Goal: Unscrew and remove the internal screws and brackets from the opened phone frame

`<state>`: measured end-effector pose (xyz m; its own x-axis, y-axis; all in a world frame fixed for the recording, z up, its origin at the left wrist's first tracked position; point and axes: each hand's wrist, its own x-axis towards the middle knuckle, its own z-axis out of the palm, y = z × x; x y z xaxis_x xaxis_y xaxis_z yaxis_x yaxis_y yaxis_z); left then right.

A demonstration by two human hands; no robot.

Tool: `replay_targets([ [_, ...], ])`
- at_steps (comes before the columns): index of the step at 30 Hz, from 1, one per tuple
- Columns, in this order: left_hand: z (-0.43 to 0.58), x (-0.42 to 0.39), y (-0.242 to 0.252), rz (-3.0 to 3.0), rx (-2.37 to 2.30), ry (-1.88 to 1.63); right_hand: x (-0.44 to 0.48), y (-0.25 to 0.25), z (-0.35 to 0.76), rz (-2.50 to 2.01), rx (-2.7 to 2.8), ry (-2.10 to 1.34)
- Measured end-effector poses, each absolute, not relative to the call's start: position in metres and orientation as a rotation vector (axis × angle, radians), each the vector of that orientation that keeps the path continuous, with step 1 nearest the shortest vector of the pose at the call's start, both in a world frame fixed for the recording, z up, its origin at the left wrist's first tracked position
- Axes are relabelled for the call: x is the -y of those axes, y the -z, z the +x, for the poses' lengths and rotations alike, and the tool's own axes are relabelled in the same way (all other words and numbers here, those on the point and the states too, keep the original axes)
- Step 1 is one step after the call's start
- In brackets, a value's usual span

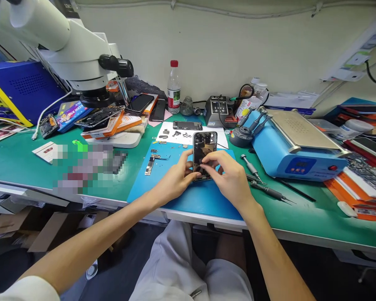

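Observation:
My left hand [178,177] grips an opened phone housing [204,144] by its left and lower edge, holding it tilted up over the blue mat [175,196]. The housing's dark inside faces me, with a camera opening at the top right. Over its lower half is my right hand [227,173], thumb and forefinger pinched together; whatever sits between the fingertips is too small to make out. On the mat to the left lies a small circuit board [149,165] with a thin flex cable. Behind, a phone screen [187,125] and small dark parts [177,133] rest on white paper [163,138].
A microscope [78,71] looms at the left above stacked phones and boxes. To the right stand a screwdriver holder [242,136] and a blue heating machine [301,161]. Screwdrivers [269,190] lie right of the mat. A bottle [174,94] stands by the wall.

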<state>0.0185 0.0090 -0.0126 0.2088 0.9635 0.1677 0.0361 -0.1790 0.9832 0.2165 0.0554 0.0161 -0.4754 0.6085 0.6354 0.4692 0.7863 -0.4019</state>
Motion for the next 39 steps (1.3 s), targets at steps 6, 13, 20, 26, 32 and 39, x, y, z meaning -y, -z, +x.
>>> replay_targets([
  [6, 0.018, -0.009, 0.011, 1.475, -1.024, -1.147, -0.058, -0.012, 0.219, -0.743, 2.146, -0.345],
  [13, 0.017, -0.008, 0.01, 1.48, -1.031, -1.147, -0.059, -0.016, 0.223, -0.762, 2.201, -0.323],
  [20, 0.016, -0.011, 0.012, 1.463, -1.021, -1.152, -0.062, -0.021, 0.247, -0.805, 2.371, -0.078],
  [26, 0.014, -0.013, 0.013, 1.453, -1.007, -1.166, -0.061, -0.011, 0.255, -0.795, 2.452, 0.016],
  [32, 0.014, -0.013, 0.006, 1.405, -1.01, -1.134, -0.057, -0.004, 0.254, -0.817, 2.449, 0.081],
  [39, 0.014, -0.014, 0.007, 1.383, -0.991, -1.136, -0.052, 0.001, 0.25, -0.861, 2.446, 0.196],
])
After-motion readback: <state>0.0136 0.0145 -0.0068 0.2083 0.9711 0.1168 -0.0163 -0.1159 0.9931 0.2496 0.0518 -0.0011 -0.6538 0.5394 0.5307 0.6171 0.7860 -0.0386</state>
